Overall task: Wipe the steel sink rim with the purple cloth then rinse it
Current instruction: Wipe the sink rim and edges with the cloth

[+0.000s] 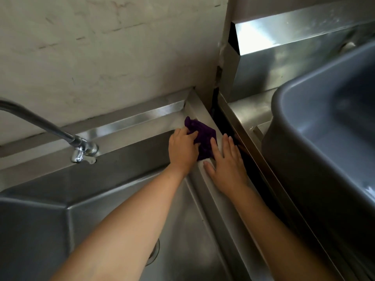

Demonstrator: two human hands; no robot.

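Observation:
The purple cloth [203,135] lies bunched on the steel sink rim [129,130] near the back right corner. My left hand [182,149] grips the cloth's left side, fingers curled into it. My right hand [227,161] lies flat on the right-hand rim with fingers spread, its fingertips touching the cloth's near edge. The sink basin [81,209] drops away below both forearms.
A chrome tap [81,149] with a long spout stands on the back rim at left. The drain [154,252] shows beside my left forearm. A dark gap separates the sink from a steel counter [247,112] holding a large grey plastic tub [324,138]. A stained wall rises behind.

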